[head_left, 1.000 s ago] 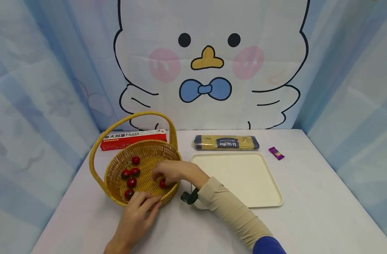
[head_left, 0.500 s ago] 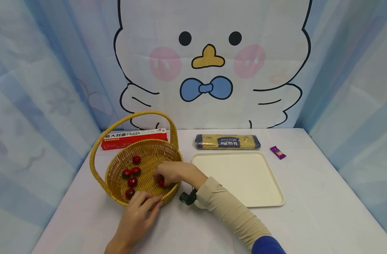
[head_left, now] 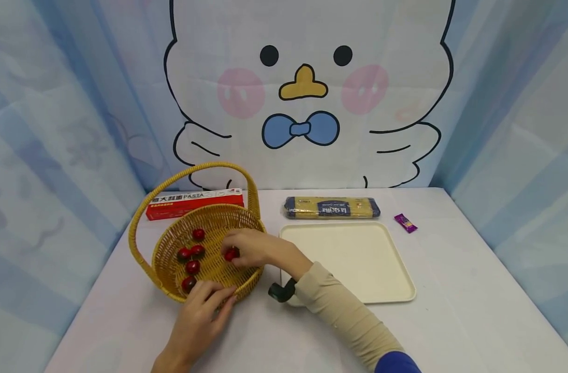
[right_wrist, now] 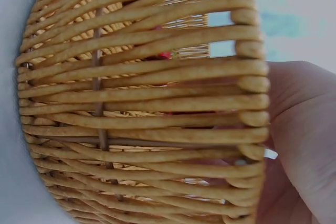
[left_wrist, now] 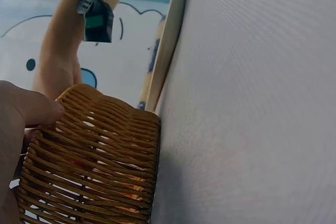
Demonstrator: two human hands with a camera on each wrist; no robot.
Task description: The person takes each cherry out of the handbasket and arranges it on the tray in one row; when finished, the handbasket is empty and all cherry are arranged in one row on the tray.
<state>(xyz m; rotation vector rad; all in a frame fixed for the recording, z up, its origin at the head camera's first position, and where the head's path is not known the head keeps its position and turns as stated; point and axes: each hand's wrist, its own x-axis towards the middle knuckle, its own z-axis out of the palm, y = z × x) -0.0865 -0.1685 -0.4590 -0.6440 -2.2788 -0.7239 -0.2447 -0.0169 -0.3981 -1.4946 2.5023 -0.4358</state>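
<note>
A yellow-brown wicker basket [head_left: 216, 212] with a tall hoop handle stands on the left of the table. My left hand [head_left: 197, 318] pinches its near rim; in the left wrist view the thumb [left_wrist: 39, 107] lies along the outer wall. Inside the basket my right hand [head_left: 253, 247] holds a dark red cherry [head_left: 230, 254] between thumb and fingers, above the woven bottom. Several more cherries lie in the left half, one of them a cherry [head_left: 192, 267] near the middle. The basket wall [right_wrist: 157, 98] hides most of the right fingers in the right wrist view.
A cream tray [head_left: 349, 259] lies to the right, partly under my right forearm. Behind it are a pasta packet [head_left: 332, 208] and a small purple wrapped snack [head_left: 406, 223]. A red pasta box [head_left: 195, 203] sits behind the basket.
My right hand has moved slightly up and inward from the basket's right side, carrying the cherry along. The left hand stays at the near rim.
</note>
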